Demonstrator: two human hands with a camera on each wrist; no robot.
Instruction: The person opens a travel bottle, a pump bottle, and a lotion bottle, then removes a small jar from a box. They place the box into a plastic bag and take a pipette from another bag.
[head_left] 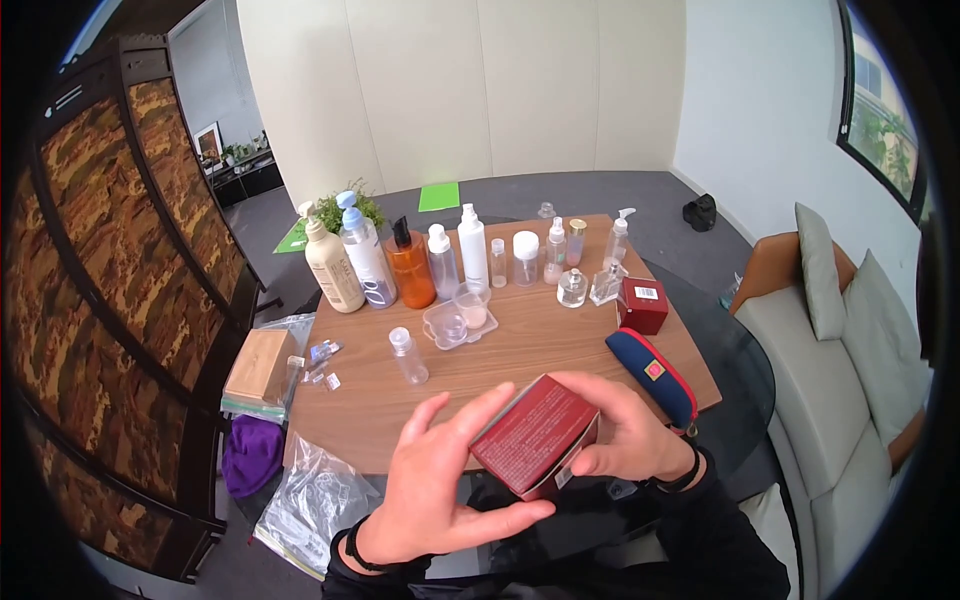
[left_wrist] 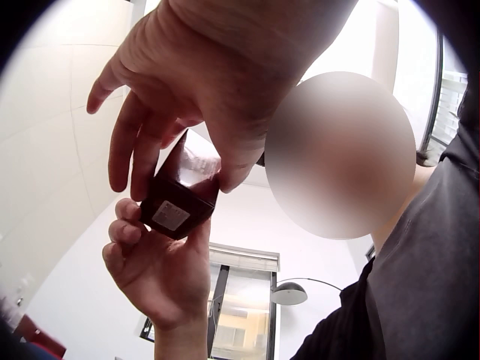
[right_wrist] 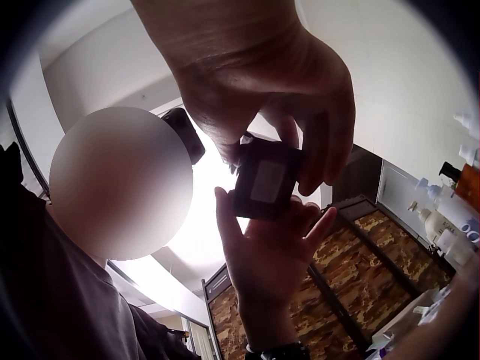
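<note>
A dark red box (head_left: 535, 436) with small pale print on its upper face is held above the table's front edge. The left hand (head_left: 440, 480) holds its left side, thumb below and fingers along the far edge. On the right side, the right hand (head_left: 630, 430) grips the box between thumb and fingers. The left wrist view shows the box (left_wrist: 180, 187) with a white label on one end, between the left hand (left_wrist: 217, 75) and the right hand (left_wrist: 165, 277). In the right wrist view, the box (right_wrist: 266, 180) is dark against the light.
Several bottles stand along the back of the wooden table (head_left: 350, 420). Nearer are a clear bottle (head_left: 408, 356) and a clear plastic tray (head_left: 460, 325). Another red box (head_left: 642, 305) and a blue pouch (head_left: 652, 375) lie at the right. A clear bag (head_left: 318, 500) hangs at the front left.
</note>
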